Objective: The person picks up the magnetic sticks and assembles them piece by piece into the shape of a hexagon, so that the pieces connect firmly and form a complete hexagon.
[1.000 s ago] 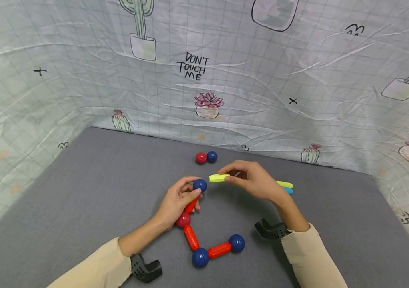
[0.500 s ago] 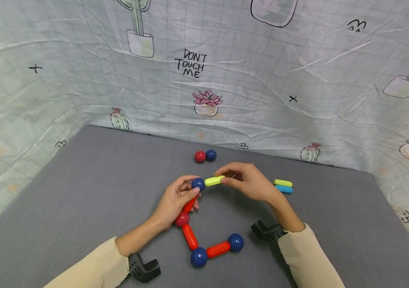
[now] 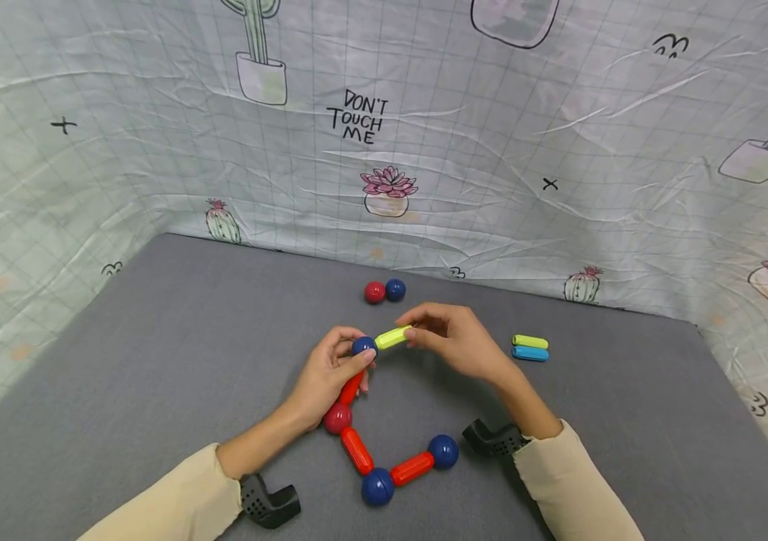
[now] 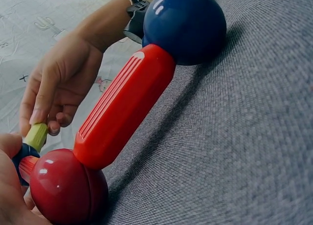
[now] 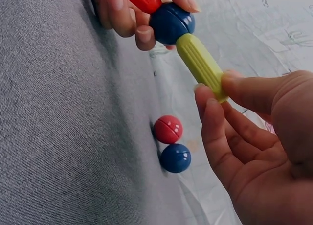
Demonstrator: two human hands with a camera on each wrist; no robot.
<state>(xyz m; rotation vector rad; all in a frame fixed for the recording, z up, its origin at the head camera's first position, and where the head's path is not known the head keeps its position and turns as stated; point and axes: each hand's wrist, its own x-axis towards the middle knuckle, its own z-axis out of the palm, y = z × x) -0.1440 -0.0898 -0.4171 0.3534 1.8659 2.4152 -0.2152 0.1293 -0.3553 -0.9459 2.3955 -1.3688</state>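
My left hand (image 3: 323, 376) grips a blue ball (image 3: 364, 346) at the upper end of a chain. From that ball a red rod (image 3: 351, 387) runs down to a red ball (image 3: 338, 418). A second red rod (image 4: 124, 107) links it to another blue ball (image 3: 378, 487), and a third red rod (image 3: 412, 469) ends at a blue ball (image 3: 443, 451). Between thumb and fingertips my right hand (image 3: 455, 338) pinches a yellow-green rod (image 5: 200, 63). Its far end meets the gripped blue ball, as the right wrist view shows.
A loose red ball (image 3: 374, 292) and a loose blue ball (image 3: 395, 289) lie side by side near the back of the grey table (image 3: 222, 315). To the right, another yellow-green rod (image 3: 530, 342) lies against a blue rod (image 3: 530, 353). A printed cloth (image 3: 492, 188) hangs behind.
My right hand has brought the yellow-green rod left until its end met the blue ball. Both hands have since shifted slightly left, and the rod now slants more.
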